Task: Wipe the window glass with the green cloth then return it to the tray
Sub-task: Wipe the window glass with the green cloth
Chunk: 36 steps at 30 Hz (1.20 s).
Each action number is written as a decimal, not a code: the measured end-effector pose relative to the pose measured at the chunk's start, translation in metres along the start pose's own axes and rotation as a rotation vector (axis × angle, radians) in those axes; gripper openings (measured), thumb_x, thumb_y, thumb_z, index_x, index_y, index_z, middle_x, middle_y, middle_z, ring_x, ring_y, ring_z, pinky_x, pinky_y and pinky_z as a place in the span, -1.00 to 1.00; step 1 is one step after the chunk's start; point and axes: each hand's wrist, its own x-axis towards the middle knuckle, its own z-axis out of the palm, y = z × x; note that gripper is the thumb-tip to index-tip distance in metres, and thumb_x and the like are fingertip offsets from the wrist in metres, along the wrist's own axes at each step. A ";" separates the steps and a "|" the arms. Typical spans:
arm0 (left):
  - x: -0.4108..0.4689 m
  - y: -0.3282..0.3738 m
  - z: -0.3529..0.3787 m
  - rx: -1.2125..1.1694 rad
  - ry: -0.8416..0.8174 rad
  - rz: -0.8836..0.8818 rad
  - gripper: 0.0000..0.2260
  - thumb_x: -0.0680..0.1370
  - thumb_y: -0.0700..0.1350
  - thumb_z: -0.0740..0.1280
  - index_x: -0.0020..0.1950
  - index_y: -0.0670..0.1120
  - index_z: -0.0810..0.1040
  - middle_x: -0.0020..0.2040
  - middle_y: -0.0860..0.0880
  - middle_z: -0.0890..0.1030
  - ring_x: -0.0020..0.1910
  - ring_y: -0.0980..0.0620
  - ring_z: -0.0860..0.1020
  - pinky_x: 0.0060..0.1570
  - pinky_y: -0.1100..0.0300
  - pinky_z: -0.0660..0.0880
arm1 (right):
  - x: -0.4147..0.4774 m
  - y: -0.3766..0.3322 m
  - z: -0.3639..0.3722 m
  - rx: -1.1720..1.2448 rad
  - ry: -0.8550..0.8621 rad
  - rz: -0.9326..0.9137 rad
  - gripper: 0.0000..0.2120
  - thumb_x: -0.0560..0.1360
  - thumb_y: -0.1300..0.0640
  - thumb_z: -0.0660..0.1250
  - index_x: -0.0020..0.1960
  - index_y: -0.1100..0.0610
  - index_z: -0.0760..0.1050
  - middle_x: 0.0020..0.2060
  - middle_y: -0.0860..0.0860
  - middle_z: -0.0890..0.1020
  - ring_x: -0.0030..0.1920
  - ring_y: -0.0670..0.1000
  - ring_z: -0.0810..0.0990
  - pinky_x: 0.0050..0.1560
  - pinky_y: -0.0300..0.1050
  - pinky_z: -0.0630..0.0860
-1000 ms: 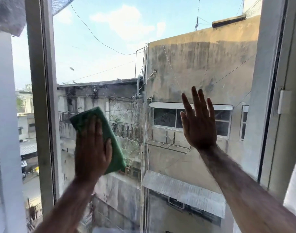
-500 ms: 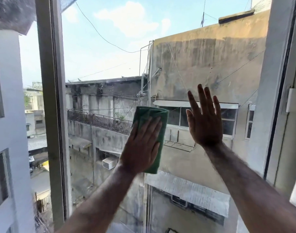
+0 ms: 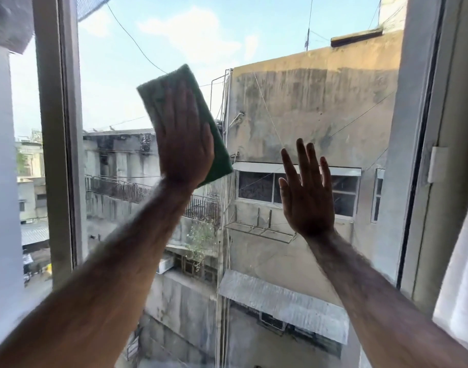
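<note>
The window glass point(image 3: 320, 96) fills the middle of the view, with buildings and sky behind it. My left hand point(image 3: 183, 143) lies flat on the folded green cloth point(image 3: 219, 152) and presses it against the pane, upper centre. The cloth's top edge sticks out above my fingers, tilted to the left. My right hand point(image 3: 307, 193) rests on the glass lower and to the right, fingers spread, holding nothing. No tray is in view.
A grey vertical frame post point(image 3: 57, 134) bounds the pane on the left. The right frame point(image 3: 424, 128) carries a small white latch point(image 3: 436, 164). A white curtain edge point(image 3: 464, 296) hangs at the lower right.
My left hand has carried the cloth from the lower left across to the centre, then up the pane. The right hand has stayed pressed on the glass.
</note>
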 end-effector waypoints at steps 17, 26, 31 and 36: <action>-0.058 -0.027 -0.037 -0.023 -0.050 0.331 -0.59 0.61 -0.31 0.22 0.41 -0.05 0.59 0.45 0.01 0.60 0.43 -0.04 0.56 0.56 -0.27 0.27 | 0.000 0.003 0.001 0.008 0.005 -0.009 -0.44 0.79 -0.02 0.07 0.75 0.01 0.09 0.76 0.15 0.12 0.77 0.15 0.06 0.75 0.25 0.10; -0.038 -0.026 -0.050 -0.020 -0.072 0.062 -0.54 0.58 -0.22 0.44 0.48 -0.15 0.48 0.36 -0.23 0.55 0.38 -0.24 0.50 0.37 -0.13 0.47 | 0.001 0.003 -0.002 0.038 0.025 -0.011 -0.48 0.78 0.02 0.12 0.72 0.06 0.21 0.73 0.18 0.20 0.76 0.19 0.13 0.74 0.27 0.13; -0.032 -0.022 -0.057 -0.054 -0.118 0.012 -0.57 0.58 -0.26 0.44 0.45 -0.11 0.53 0.29 -0.15 0.62 0.27 -0.17 0.57 0.19 -0.08 0.60 | 0.000 0.005 -0.001 0.034 0.016 -0.014 -0.47 0.79 0.01 0.12 0.73 0.06 0.19 0.74 0.19 0.18 0.76 0.19 0.11 0.73 0.28 0.13; -0.030 -0.017 -0.062 -0.075 -0.160 -0.007 -0.66 0.56 -0.38 0.37 0.32 -0.17 0.60 0.22 -0.18 0.64 0.18 -0.18 0.65 0.10 -0.05 0.65 | 0.001 0.005 0.001 0.030 -0.018 -0.015 -0.46 0.79 -0.01 0.08 0.75 0.03 0.12 0.75 0.17 0.14 0.77 0.18 0.08 0.74 0.27 0.09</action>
